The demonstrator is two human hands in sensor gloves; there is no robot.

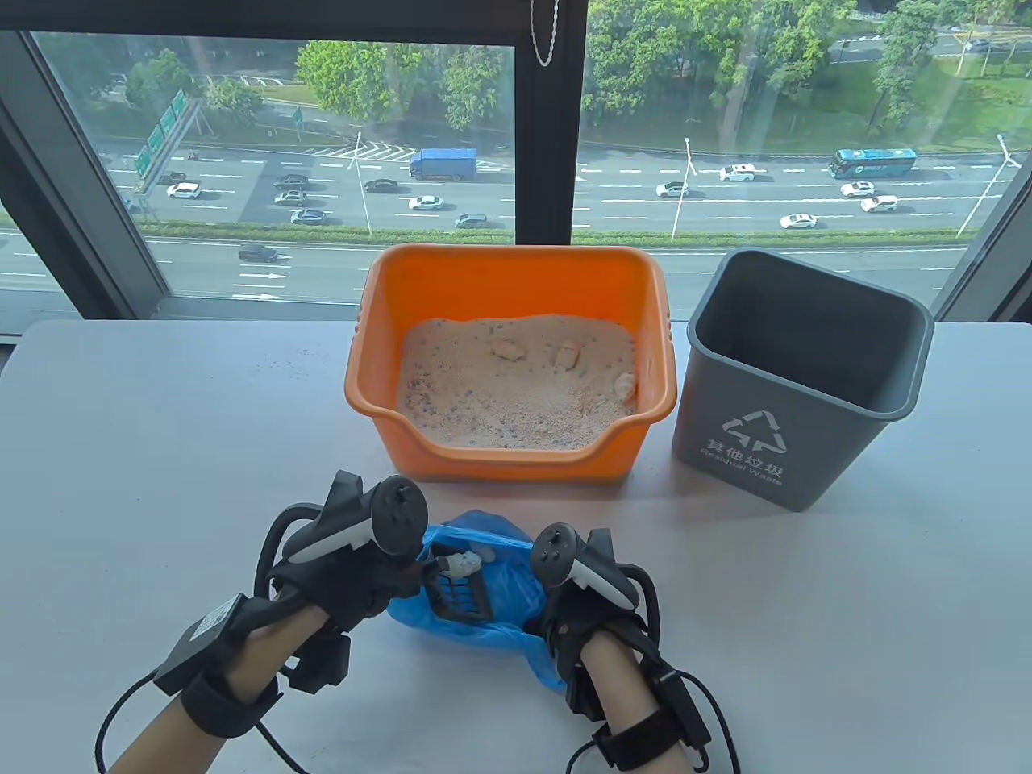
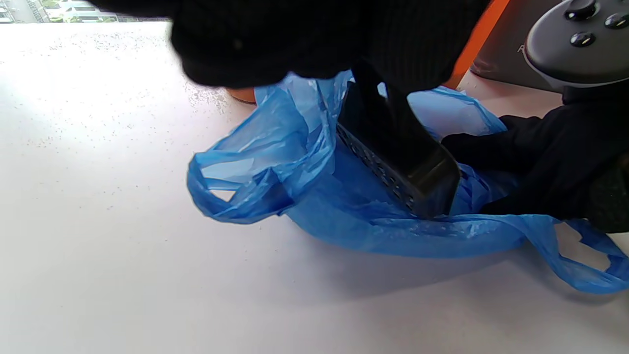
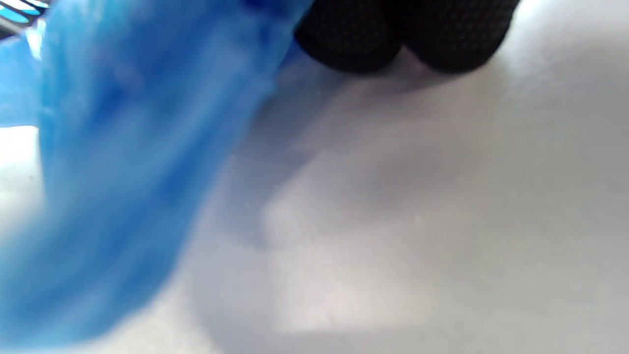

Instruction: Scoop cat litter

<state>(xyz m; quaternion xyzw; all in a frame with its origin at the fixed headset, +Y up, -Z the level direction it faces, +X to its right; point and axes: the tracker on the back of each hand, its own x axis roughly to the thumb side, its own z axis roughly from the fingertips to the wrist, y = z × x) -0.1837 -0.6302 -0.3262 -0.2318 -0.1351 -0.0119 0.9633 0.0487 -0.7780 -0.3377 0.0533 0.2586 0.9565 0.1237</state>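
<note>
An orange litter box (image 1: 379, 355) holds pale sandy litter (image 1: 508, 395) with a few clumps (image 1: 508, 349). In front of it lies a blue plastic bag (image 1: 504, 584). My left hand (image 1: 363, 580) grips a black slotted scoop (image 1: 459, 592) by its handle, its tip tilted down into the bag; a pale clump (image 1: 466, 564) lies in it. The scoop (image 2: 398, 157) and bag (image 2: 295, 167) show in the left wrist view. My right hand (image 1: 564, 613) holds the bag's right side open. In the right wrist view its fingertips (image 3: 354, 44) rest by the blurred bag (image 3: 123, 172).
A grey waste bin (image 1: 798, 379) with a recycling mark stands to the right of the litter box. The white table (image 1: 161, 451) runs up to a window behind. Cables trail from both wrists near the front edge.
</note>
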